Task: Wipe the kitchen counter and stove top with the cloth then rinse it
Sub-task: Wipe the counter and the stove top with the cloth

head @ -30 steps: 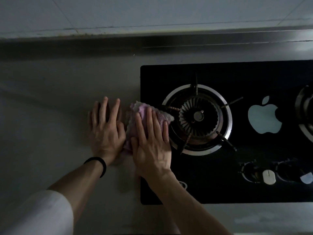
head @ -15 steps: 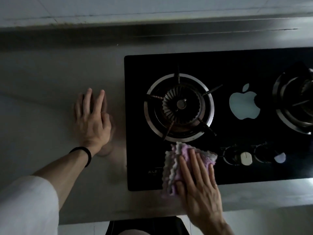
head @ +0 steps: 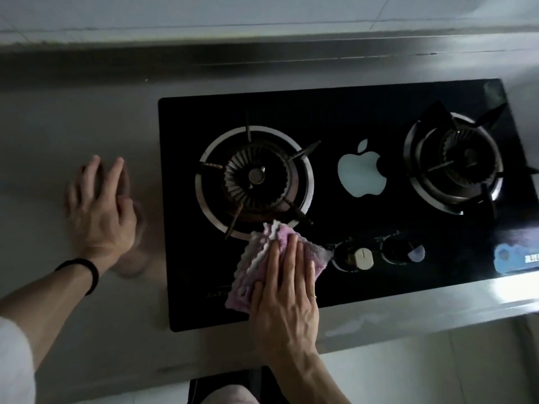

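Right grip flat atop cloth, stove front

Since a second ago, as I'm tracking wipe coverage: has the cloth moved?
Yes. The cloth, under the right hand, went from the left side of the left burner to its front, beside the knob.
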Demonstrator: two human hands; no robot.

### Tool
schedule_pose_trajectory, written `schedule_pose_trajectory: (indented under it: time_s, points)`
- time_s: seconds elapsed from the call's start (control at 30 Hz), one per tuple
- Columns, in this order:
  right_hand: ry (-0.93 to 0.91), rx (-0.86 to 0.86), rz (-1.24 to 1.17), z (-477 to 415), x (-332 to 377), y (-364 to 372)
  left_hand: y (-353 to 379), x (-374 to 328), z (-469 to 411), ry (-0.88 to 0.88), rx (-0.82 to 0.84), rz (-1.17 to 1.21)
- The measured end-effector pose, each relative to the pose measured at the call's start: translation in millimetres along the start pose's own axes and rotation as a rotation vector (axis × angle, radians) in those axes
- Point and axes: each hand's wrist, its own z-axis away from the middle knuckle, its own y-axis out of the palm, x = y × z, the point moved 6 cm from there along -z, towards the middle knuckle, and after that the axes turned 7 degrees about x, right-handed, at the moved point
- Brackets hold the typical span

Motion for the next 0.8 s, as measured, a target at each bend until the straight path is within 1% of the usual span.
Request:
schedule_pose_trajectory:
  time_s: [0.1, 0.17, 0.37, 0.47, 0.63, 0.7, 0.8]
  points:
    - [0.194, 0.177, 0.000, -22, -5, -11, 1, 0, 0, -0.006, -0.009, -0.002]
    - [0.259, 0.257, 0.005, -33, -6, -15, 1, -1, 0, 0.003, -0.005, 0.005]
    - [0.227, 0.337, 0.085, -37, -12, -24, -2, -5, 1, -0.013, 0.023, 0.024]
    - [0.241, 0.396, 0.130, -40, -30, -28, -2, -4, -1, -0.018, 0.045, 0.027]
    - [0.293, 0.367, 0.104, -62, -63, -54, -1, -2, 0, -0.028, 0.064, 0.012]
    - [0.245, 0.347, 0.068, -81, -69, -65, -1, -3, 0, -0.016, 0.064, 0.004]
    - [0.095, 0.345, 0.062, -115, -83, -78, -1, -4, 0, -0.015, 0.073, -0.018]
